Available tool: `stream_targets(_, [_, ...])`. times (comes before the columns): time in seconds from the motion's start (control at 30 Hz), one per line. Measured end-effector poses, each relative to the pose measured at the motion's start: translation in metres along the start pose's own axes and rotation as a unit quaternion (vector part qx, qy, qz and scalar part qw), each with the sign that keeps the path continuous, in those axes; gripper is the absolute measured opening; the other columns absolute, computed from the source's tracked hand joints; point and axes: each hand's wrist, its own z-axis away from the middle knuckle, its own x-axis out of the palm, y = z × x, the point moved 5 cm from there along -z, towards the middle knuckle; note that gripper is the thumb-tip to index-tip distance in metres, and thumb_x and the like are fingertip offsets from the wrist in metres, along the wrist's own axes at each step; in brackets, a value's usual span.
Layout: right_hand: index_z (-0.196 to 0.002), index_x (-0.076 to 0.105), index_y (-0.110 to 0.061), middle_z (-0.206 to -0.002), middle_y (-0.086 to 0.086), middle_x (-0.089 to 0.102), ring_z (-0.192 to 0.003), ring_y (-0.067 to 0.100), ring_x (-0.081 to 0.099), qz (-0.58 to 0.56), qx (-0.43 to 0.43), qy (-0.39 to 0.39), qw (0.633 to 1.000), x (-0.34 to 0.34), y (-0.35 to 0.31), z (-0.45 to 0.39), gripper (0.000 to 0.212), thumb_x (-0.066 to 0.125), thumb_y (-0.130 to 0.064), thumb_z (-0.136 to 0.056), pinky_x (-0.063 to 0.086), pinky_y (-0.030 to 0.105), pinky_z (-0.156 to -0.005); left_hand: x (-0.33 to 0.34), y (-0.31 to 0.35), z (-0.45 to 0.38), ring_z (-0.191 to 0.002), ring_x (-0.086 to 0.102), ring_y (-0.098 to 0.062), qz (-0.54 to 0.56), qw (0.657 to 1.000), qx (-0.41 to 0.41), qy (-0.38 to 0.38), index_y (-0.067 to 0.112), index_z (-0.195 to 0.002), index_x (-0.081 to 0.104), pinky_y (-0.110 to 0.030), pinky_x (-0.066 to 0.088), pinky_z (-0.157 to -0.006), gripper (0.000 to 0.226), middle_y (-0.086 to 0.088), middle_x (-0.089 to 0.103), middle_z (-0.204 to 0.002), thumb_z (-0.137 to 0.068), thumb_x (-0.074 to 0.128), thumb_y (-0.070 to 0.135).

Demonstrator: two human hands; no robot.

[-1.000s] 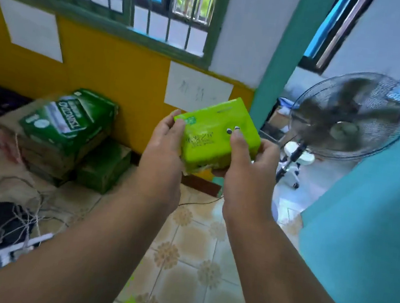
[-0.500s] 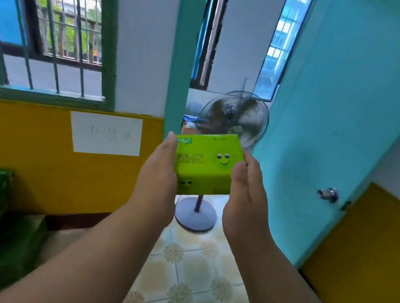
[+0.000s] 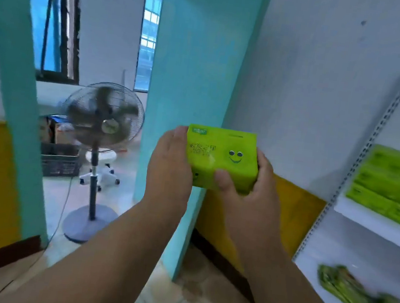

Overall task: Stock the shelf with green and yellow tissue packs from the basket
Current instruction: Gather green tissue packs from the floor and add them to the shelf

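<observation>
- The left hand [image 3: 170,165] and the right hand [image 3: 244,189] are both grasping one green tissue pack [image 3: 220,159], held up in front of the chest; the left palm is pressing its near end, and the right thumb is lying across the lower front face with the other fingers wrapping the far end.
- The pack is hanging in the air, well apart from the shelf [image 3: 376,221], which is standing off to the right against the white wall [image 3: 316,77].
- The wrapper is looking soft and glossy, so I am guessing a loose squeeze could be letting it slide, and a hard one could be denting it.
- The stocked green packs [image 3: 396,183] are already filling the upper board in a row; pushing the new one in carelessly could be knocking them askew or off the edge.
- The slotted metal upright [image 3: 368,144] is sitting at the shelf's near side, and a swing to the right could be clipping it.
- On the lower board, some darker green bundles [image 3: 361,302] are lying blurred; I cannot tell what they are.
- Behind the hands a turquoise pillar [image 3: 188,74] is dividing the room, and a standing fan [image 3: 102,124] is spinning beyond the doorway, its cable trailing over the tiled floor [image 3: 191,298], which could be catching a foot.
</observation>
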Motion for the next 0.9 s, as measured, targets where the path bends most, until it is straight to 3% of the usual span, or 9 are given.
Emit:
stream_targets(0.07, [-0.139,0.043,-0.035,-0.124,-0.019,0.058,-0.11,-0.005,0.056,0.028,0.007,0.044,0.999,-0.056,0.014,-0.005,0.07,0.069,-0.052,-0.077,0.046,0.015,-0.088,0.055,-0.012,0.025,-0.099,0.067,-0.018,0.011,0.998,0.022,-0.066,0.042,-0.096,0.07,-0.051,0.053,-0.09,0.033,0.01,0.071,-0.099,-0.081,0.049,0.063])
stream_targets(0.13, [-0.135,0.045,-0.041,-0.12,-0.023,0.058,-0.105,-0.011,0.055,0.055,0.021,0.09,0.994,-0.111,0.027,-0.009,0.062,0.071,-0.051,-0.08,0.044,0.004,-0.079,0.105,-0.023,0.054,-0.1,0.066,0.0,0.008,0.988,0.034,-0.148,0.053,-0.11,0.064,-0.03,0.053,-0.087,0.042,0.023,0.07,-0.106,-0.073,0.055,0.071])
stream_targets(0.2, [-0.123,0.046,-0.052,-0.113,-0.029,0.058,-0.101,-0.014,0.056,0.076,0.03,0.13,0.988,-0.163,0.037,-0.011,0.049,0.07,-0.053,-0.08,0.044,0.004,-0.073,0.154,-0.028,0.082,-0.096,0.066,0.005,-0.006,0.968,0.049,-0.245,0.051,-0.12,0.06,-0.014,0.052,-0.076,0.048,0.025,0.07,-0.106,-0.074,0.064,0.065])
stream_targets(0.23, [-0.122,0.044,-0.054,-0.113,-0.029,0.057,-0.103,-0.011,0.056,0.097,0.031,0.146,0.984,-0.187,0.04,-0.012,0.05,0.067,-0.057,-0.079,0.044,0.009,-0.077,0.176,-0.029,0.095,-0.095,0.067,0.004,0.0,0.957,0.059,-0.285,0.044,-0.122,0.06,-0.011,0.052,-0.072,0.047,0.021,0.071,-0.106,-0.077,0.068,0.056])
stream_targets(0.37, [-0.141,0.043,-0.031,-0.126,-0.015,0.055,-0.119,0.008,0.053,0.179,0.035,0.202,0.962,-0.27,0.057,-0.011,0.072,0.059,-0.067,-0.08,0.046,0.036,-0.098,0.25,-0.032,0.133,-0.102,0.069,-0.008,0.031,0.922,0.062,-0.382,0.028,-0.124,0.06,-0.022,0.055,-0.082,0.041,0.009,0.073,-0.11,-0.085,0.069,0.034])
stream_targets(0.47, [-0.144,0.041,-0.026,-0.136,-0.007,0.054,-0.126,0.013,0.05,0.207,0.052,0.222,0.951,-0.31,0.071,-0.015,0.078,0.054,-0.07,-0.082,0.044,0.043,-0.104,0.294,-0.036,0.149,-0.106,0.067,-0.007,0.024,0.903,0.068,-0.424,0.025,-0.128,0.059,-0.025,0.053,-0.089,0.031,0.008,0.071,-0.114,-0.097,0.06,0.026])
stream_targets(0.6, [-0.148,0.036,-0.024,-0.146,-0.004,0.046,-0.134,0.013,0.041,0.226,0.069,0.235,0.943,-0.339,0.091,-0.026,0.086,0.041,-0.075,-0.079,0.037,0.038,-0.11,0.339,-0.046,0.151,-0.113,0.064,-0.009,0.017,0.892,0.056,-0.447,0.027,-0.132,0.057,-0.037,0.049,-0.102,0.032,0.009,0.069,-0.12,-0.101,0.053,0.022])
stream_targets(0.73, [-0.149,0.033,-0.024,-0.148,-0.005,0.044,-0.136,0.01,0.038,0.233,0.081,0.252,0.936,-0.352,0.115,-0.043,0.085,0.04,-0.073,-0.08,0.032,0.026,-0.102,0.375,-0.064,0.135,-0.118,0.061,-0.011,-0.011,0.883,0.043,-0.468,0.028,-0.139,0.051,-0.041,0.045,-0.106,0.038,0.009,0.066,-0.125,-0.101,0.052,0.031])
stream_targets(0.9, [-0.148,0.035,-0.026,-0.145,-0.006,0.048,-0.133,0.011,0.042,0.249,0.119,0.289,0.917,-0.368,0.141,-0.069,0.077,0.046,-0.069,-0.085,0.034,0.027,-0.099,0.421,-0.081,0.106,-0.13,0.051,-0.016,-0.076,0.857,0.119,-0.496,0.025,-0.147,0.042,-0.042,0.041,-0.109,0.063,0.004,0.057,-0.138,-0.092,0.048,0.056])
